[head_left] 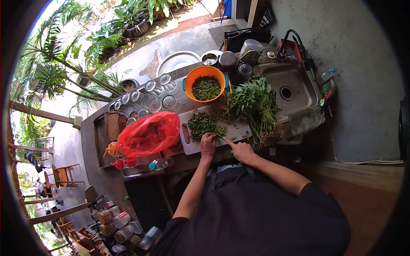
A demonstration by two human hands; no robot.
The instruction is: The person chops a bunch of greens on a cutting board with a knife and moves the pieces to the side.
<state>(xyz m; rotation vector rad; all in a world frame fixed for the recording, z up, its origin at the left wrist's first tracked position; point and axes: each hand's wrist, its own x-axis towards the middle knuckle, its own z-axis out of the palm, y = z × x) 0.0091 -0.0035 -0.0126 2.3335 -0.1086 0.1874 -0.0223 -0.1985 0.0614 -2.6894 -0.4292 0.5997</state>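
My right hand (242, 152) is closed around the handle of a knife (225, 139), whose blade points left toward the greens. Beside it, my left hand (208, 146) has its fingers curled down on leafy greens (220, 130) at the front of the white cutting board (192, 147). A heap of chopped greens (201, 124) lies on the board just beyond my left fingers. To the right, a large bunch of uncut leafy stems (261, 104) rests across the board's edge, roots toward me. An orange bowl (186, 87) behind the board contains more chopped greens.
A red plastic bag (149, 135) stands left of the board, with glass jars (170, 103) behind it. A clear bottle (156, 164) lies near the counter's front edge. At the right is a sink (304, 92) with a cloth (304, 119) over its front rim.
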